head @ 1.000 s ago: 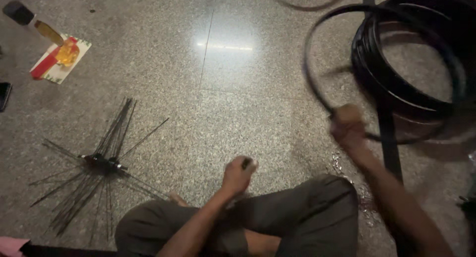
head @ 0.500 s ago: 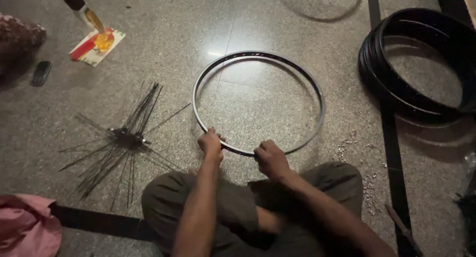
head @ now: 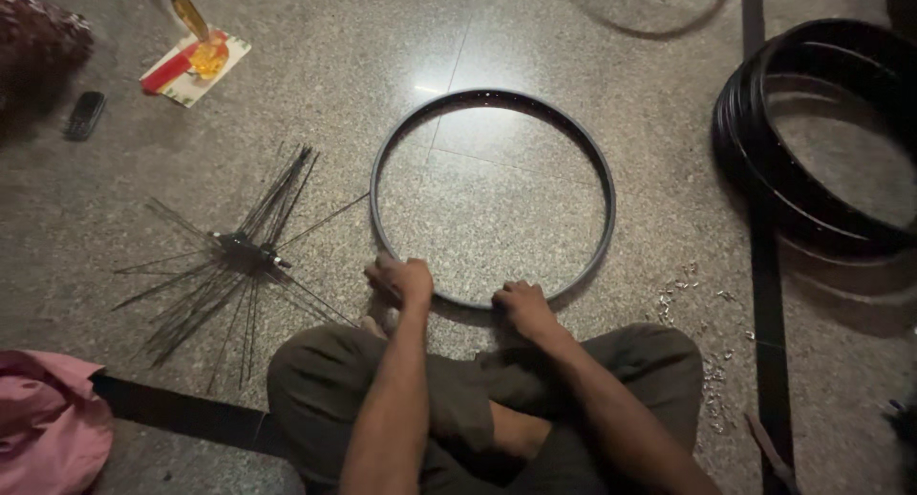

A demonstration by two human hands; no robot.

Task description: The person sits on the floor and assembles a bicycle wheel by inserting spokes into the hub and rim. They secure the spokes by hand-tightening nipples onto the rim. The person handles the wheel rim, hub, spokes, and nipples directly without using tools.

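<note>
Barely shifted since a moment ago, the rim lies flat on the floor mid-frame; left hand and right hand both curl closed on its near edge, spoked hub lying at left.

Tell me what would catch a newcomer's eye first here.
First, the bare metal wheel rim lying flat on the speckled stone floor at centre, with the left hand and right hand on its near edge. Next, left of it, a hub with spokes fanned out. At right lies a stack of black rims.
</note>
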